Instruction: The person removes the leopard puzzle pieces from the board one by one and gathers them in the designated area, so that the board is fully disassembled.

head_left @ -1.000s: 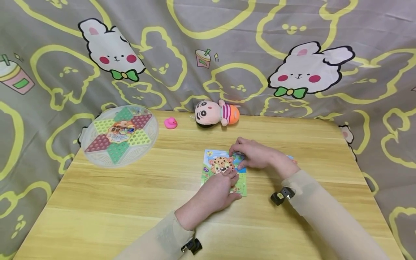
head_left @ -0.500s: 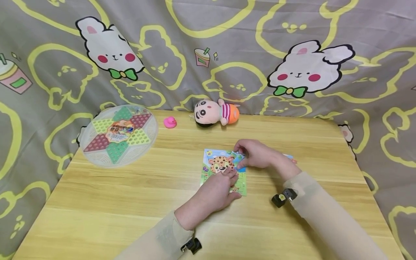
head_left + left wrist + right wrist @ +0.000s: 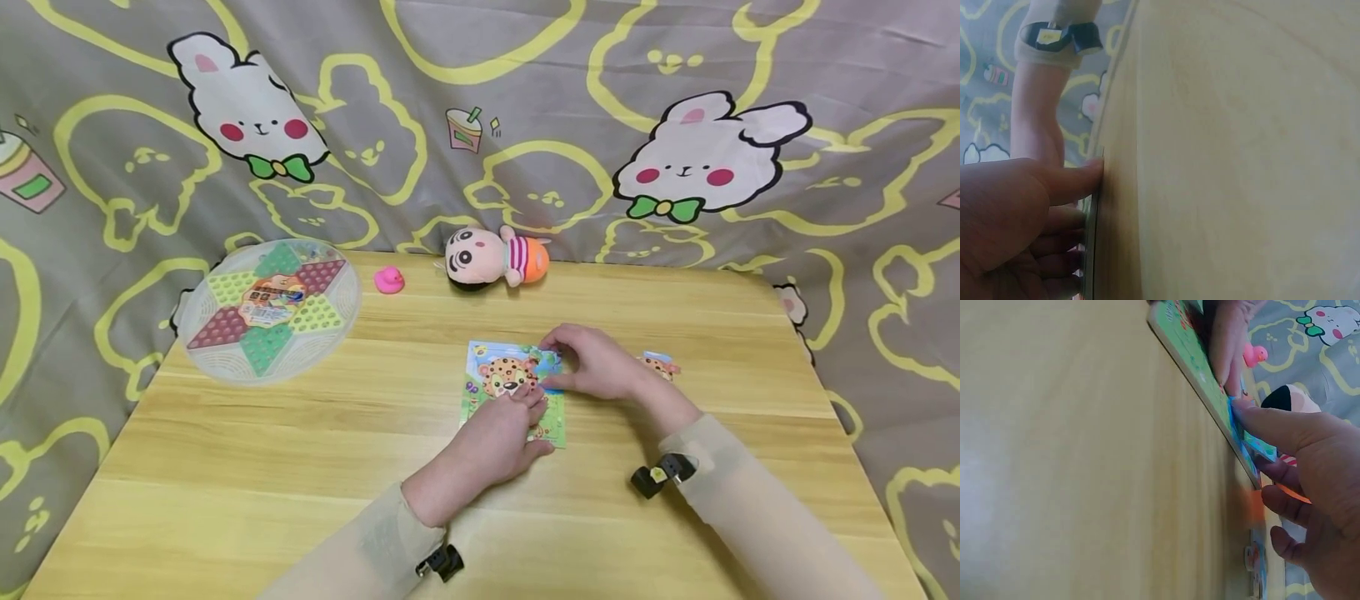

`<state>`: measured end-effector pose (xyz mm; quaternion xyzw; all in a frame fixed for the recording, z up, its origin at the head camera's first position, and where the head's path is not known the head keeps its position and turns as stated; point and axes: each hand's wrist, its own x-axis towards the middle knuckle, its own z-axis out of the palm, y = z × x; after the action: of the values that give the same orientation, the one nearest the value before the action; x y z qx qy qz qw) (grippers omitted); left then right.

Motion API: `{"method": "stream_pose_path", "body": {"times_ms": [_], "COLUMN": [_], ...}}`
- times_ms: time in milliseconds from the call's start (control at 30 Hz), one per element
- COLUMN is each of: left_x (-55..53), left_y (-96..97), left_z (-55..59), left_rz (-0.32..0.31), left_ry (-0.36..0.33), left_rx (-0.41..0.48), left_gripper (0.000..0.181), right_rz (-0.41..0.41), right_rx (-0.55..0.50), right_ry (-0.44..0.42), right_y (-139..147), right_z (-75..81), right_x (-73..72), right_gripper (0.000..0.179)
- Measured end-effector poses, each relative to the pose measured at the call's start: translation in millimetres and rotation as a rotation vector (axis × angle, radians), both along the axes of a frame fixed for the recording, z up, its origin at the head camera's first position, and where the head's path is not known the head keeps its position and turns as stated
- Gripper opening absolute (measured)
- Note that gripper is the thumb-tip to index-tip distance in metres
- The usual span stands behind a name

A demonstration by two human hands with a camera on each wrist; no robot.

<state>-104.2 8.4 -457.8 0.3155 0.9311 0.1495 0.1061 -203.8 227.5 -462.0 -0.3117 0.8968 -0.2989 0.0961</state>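
A picture puzzle board (image 3: 553, 432) with a cartoon leopard lies flat on the wooden table. My left hand (image 3: 495, 437) rests over its lower part, fingers extended on the picture and the thumb (image 3: 1079, 181) at the near edge. At the upper right corner, my right hand (image 3: 596, 364) pinches a blue-and-green puzzle piece (image 3: 1261, 449) between thumb and fingers. In the right wrist view that piece sits tilted against the board's surface; whether it is seated in its slot is hard to tell. The left fingers hide part of the leopard.
Loose puzzle pieces (image 3: 660, 365) lie right of the board, partly behind the right wrist. Toward the back are a plush doll (image 3: 498, 257), a pink rubber duck (image 3: 389, 280) and a round Chinese checkers board (image 3: 262, 354). A patterned curtain (image 3: 420, 108) borders the table.
The right hand's fingers have shifted slightly right at the board's corner, and more of the loose pieces shows behind the wrist. The left hand stays on the board. The head view has shifted a little.
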Motion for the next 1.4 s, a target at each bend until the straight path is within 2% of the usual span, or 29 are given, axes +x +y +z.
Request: {"method": "stream_pose_path", "body": {"times_ms": [133,367,600,767,933,1200,1400], "left_x": [0.0,-0.3,-0.3,0.5,1.0,1.3,2.1], "left_y": [-0.1,0.3,-1.6,-1.0,0.8,1.3,0.6], "left_z": [0.4,0.4,1.2,1.7,2.0,1.0,0.5], "left_rz": [0.001,-0.004,-0.002,-0.005,-0.002,-0.002,0.001], "left_ry": [0.003,0.011,0.012,0.007,-0.020,-0.009,0.003], "left_rx": [-0.001,-0.013,-0.015,-0.017,-0.012,-0.014,-0.009], "left_gripper": [0.066,0.066,0.066,0.066,0.066,0.066,0.066], "right_rz": [-0.015,0.059,0.077,0.095,0.110,0.114,0.085], "right_rx": [-0.026,-0.085,-0.034,0.017,0.022,-0.068,-0.113], "right_ry": [0.020,0.028,0.040,0.085,0.148,0.264,0.274], "right_y": [0.3,4.5,4.9,4.0,5.6,9.4,15.2], "right_z": [-0.5,0.3,5.0,7.0,8.0,10.1,18.6], "right_x": [4.9,9.5,7.1,5.6,6.9,11.4,17.8], "right_gripper": [0.050,0.047,0.047,0.050,0.050,0.050,0.050]}}
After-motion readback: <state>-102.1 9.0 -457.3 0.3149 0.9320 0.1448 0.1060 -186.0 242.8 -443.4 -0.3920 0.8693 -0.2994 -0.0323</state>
